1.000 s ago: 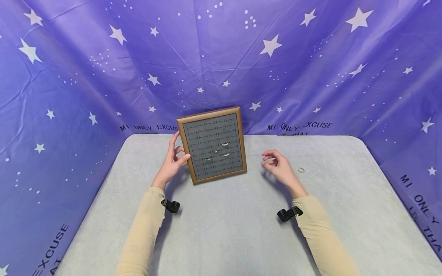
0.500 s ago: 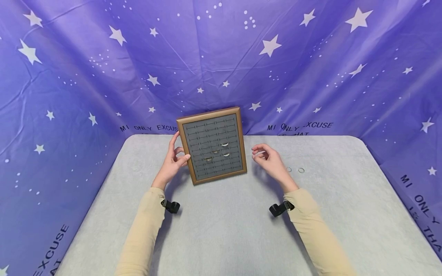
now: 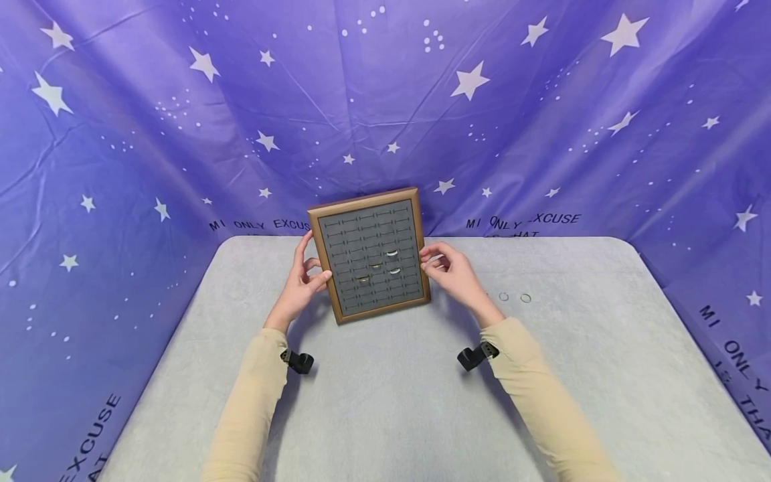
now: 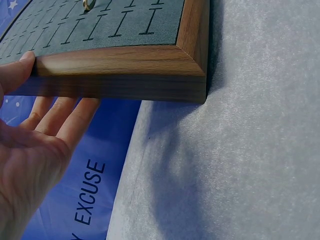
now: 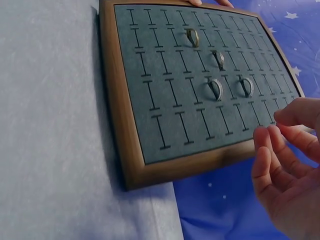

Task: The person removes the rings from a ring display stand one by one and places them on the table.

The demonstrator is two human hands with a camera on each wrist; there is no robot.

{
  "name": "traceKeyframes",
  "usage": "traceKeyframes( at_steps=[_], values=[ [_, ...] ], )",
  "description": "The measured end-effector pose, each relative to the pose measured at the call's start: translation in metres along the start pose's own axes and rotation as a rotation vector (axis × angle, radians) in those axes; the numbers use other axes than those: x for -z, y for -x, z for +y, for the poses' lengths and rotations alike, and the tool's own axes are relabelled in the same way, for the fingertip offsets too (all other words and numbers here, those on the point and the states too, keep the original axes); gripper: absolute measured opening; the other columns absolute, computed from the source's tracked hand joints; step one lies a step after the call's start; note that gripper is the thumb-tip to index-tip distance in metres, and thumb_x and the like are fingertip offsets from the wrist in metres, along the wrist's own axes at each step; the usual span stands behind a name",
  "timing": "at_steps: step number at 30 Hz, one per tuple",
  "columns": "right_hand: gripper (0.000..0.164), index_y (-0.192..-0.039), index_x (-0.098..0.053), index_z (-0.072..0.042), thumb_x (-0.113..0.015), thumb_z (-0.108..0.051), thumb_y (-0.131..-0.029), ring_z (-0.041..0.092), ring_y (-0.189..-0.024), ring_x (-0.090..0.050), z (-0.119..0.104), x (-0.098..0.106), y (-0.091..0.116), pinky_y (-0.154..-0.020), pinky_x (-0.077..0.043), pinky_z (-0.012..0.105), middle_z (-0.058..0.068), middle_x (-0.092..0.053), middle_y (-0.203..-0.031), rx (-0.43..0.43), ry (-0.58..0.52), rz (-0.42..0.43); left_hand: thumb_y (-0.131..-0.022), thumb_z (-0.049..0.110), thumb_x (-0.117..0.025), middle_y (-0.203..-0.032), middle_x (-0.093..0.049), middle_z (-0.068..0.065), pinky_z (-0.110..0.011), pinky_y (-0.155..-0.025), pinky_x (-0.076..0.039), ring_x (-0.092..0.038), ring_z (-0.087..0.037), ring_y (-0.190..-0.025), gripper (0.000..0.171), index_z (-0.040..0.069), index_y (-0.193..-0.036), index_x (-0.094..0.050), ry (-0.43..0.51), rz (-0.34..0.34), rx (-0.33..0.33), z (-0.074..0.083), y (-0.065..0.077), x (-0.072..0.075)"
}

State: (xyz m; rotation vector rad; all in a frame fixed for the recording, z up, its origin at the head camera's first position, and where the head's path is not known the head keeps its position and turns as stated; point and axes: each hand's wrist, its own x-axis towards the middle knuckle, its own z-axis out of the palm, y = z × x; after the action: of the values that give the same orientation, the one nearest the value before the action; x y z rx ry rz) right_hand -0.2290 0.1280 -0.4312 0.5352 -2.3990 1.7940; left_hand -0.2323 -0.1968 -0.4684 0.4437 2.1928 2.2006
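Observation:
A ring display tray (image 3: 385, 310) with a wooden rim and grey slotted panel stands tilted at the table's back. My left hand (image 3: 299, 284) grips its left side, thumb on the front rim and fingers behind, as the left wrist view shows. Several rings sit in its slots, among them a silver ring (image 5: 216, 90) and a gold ring (image 5: 192, 37). My right hand (image 3: 456, 273) is at the tray's right rim, its fingertips bent loosely towards the thumb. In the right wrist view these fingertips (image 5: 260, 134) overlap the tray's edge, and nothing shows between them.
Two loose rings lie on the grey table (image 3: 385, 402) beyond my right wrist: a thin pale ring (image 3: 504, 300) and a gold-toned ring (image 3: 526, 302). A purple star-printed cloth (image 3: 361, 87) hangs behind and at both sides.
My right hand has moved left across the table to the tray's right rim, uncovering the pale ring on the table. My left hand and the tray have stayed put.

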Motion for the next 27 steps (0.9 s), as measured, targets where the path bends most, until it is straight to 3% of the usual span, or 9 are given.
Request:
traceKeyframes(
  at_steps=[17, 27],
  values=[
    [0.024, -0.108, -0.060, 0.009, -0.059, 0.012, -0.084, 0.032, -0.083, -0.062, -0.016, -0.017, -0.013, -0.072, -0.053, 0.024, 0.023, -0.061, -0.099, 0.006, -0.010, -0.064, -0.093, -0.005, -0.058, -0.103, -0.054, -0.011, -0.041, -0.078, -0.055, -0.065, -0.016, -0.078, 0.089, 0.034, -0.155, -0.008, 0.018, -0.011, 0.000, 0.001, 0.000, 0.000],
    [0.024, -0.107, -0.061, 0.005, -0.058, 0.009, -0.083, 0.025, -0.079, -0.061, -0.013, -0.026, -0.025, -0.072, -0.053, 0.030, 0.016, -0.063, -0.096, 0.046, 0.061, -0.099, -0.093, -0.006, -0.058, -0.103, -0.053, -0.011, -0.035, -0.075, -0.056, -0.065, -0.015, -0.078, 0.088, 0.033, -0.155, -0.009, 0.024, -0.015, -0.012, 0.001, 0.001, -0.001]
  ],
)
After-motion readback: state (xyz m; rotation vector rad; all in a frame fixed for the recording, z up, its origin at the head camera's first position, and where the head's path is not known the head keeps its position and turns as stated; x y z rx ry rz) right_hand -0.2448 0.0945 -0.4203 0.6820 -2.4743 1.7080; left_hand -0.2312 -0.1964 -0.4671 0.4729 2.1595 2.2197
